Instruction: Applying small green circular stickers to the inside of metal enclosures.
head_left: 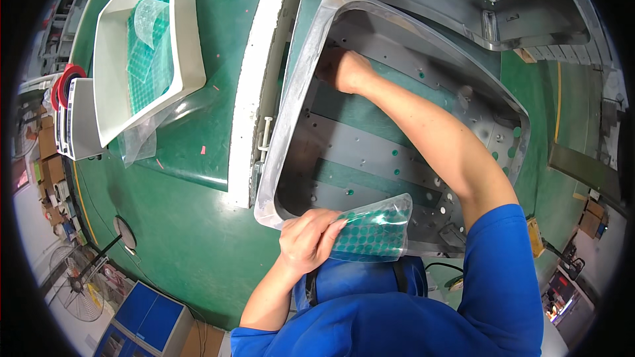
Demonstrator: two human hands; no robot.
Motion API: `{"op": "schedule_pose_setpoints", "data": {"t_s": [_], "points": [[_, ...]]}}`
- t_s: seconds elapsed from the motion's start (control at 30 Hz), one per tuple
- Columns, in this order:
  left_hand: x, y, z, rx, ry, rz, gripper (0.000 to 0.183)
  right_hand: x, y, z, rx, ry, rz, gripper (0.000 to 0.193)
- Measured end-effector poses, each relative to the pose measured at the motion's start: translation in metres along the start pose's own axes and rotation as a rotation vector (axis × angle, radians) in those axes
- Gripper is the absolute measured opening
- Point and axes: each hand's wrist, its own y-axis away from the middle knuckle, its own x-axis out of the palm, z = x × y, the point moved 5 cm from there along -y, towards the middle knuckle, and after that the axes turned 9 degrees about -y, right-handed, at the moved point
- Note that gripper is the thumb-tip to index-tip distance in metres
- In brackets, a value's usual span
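My left hand point(307, 239) pinches a clear sheet of green round stickers point(372, 231) by its left edge, at the near rim of a large grey metal housing point(283, 158). The sheet curls up at its far right corner. My right arm reaches over the housing, and my right hand point(347, 71) is down inside it at the far left corner, against the wall. Its fingers are in shadow and mostly hidden, so whether they hold anything does not show. Green dots point(395, 153) sit at several spots on the housing's inner floor, among small holes.
A white bin point(188, 59) with more green sticker sheets point(149, 59) stands on the green table at the far left, beside rolls of red tape point(66, 86). Another grey housing point(456, 0) lies beyond mine. A white-edged beam point(254, 86) runs along the left.
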Motion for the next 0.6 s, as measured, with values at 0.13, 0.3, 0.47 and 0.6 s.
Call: {"op": "schedule_pose_setpoints", "data": {"t_s": [0.13,0.3,0.47,0.6], "points": [[0.0,-0.001,-0.001,0.002,-0.004,-0.001,0.011,-0.004,0.004,0.005,-0.022,0.001,0.0,0.026],[0.001,0.0,0.0,0.004,-0.01,-0.001,0.011,-0.004,0.006,0.007,-0.017,0.022,0.012,0.024],[0.0,0.0,0.0,0.0,-0.011,-0.006,0.012,-0.011,0.015,0.018,-0.045,0.022,-0.017,0.022],[0.001,0.0,0.0,0.006,-0.016,-0.012,0.012,-0.006,0.014,0.011,-0.038,0.01,-0.1,0.019]]}}
